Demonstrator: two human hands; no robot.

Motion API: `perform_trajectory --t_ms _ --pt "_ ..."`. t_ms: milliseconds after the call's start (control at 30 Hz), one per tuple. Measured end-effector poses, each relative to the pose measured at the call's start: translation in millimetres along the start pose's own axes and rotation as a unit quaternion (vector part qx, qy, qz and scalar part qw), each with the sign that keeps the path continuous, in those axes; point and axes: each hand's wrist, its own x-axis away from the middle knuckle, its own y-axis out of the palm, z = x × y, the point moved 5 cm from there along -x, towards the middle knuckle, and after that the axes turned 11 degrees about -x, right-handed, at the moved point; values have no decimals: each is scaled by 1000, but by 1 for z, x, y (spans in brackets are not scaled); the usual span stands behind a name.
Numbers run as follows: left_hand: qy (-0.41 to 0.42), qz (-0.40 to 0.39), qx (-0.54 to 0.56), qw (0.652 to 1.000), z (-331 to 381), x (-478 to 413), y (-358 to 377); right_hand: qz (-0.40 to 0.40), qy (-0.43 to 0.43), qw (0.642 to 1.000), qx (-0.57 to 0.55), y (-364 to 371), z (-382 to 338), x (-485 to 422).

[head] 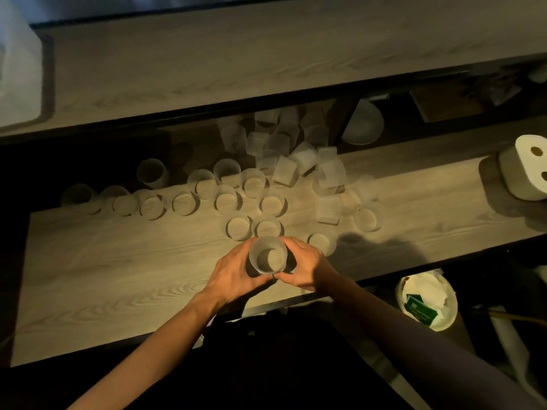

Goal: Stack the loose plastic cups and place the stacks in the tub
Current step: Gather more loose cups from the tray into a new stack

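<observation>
You hold 1 ribbed cup (pixel 268 258) between both hands just above the near part of the table (pixel 118 267). Your left hand (pixel 233 273) wraps its left wall and your right hand (pixel 302 269) its right wall, fingers (pixel 291 242) curled closed around it, thumbs meeting at the near rim. Whether it is a single cup or a short stack already nested, you cannot tell from above.

This reads as the stacking step, early on: most cups are loose. Just beyond your hands, 2 upright cups (pixel 254 227) stand side by side, and 1 more (pixel 319 242) sits just beside your right hand. Next, you likely free 1 hand, lift the nearest cup, and seat it squarely in the held one.

Farther back, a row of upright cups (pixel 165 202) runs left, and a tumbled pile (pixel 284 149) lies under the shelf (pixel 266 60). A pale bin (pixel 17 84) at the far left may be the tub.
</observation>
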Motion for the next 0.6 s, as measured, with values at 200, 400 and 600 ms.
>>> perform_trajectory --t_ms 200,400,600 --pt "23 51 13 998 10 -19 -40 24 -33 999 16 -32 -27 -27" --pt "18 82 31 996 12 -47 -46 39 -33 999 2 -39 -28 -61" --pt "-16 38 29 999 -5 -55 -23 14 13 1000 7 -17 -3 -73"
